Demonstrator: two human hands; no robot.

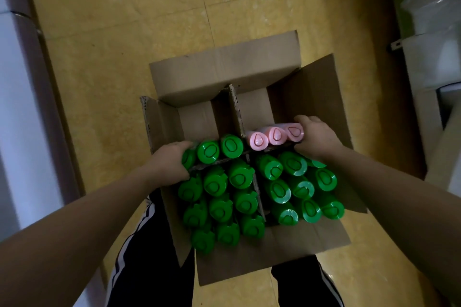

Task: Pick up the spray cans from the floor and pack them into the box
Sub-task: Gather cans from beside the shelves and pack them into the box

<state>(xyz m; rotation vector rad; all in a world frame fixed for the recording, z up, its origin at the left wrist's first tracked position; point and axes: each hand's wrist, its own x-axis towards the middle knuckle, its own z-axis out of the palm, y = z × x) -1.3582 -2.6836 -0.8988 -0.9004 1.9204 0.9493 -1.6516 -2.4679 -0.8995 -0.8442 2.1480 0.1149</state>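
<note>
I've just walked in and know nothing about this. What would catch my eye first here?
A mass of green-capped spray cans fills the near part of the open cardboard box. Behind them, in the far right compartment, three pink-capped cans stand out. The left hand grips the end of the farthest green row, and the right hand grips the pink row.

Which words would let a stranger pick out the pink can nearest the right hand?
Find the open cardboard box on the floor, holding green cans. In its right half sits a row of three pink cans. Yours is the end pink can, touching the right hand.
</note>
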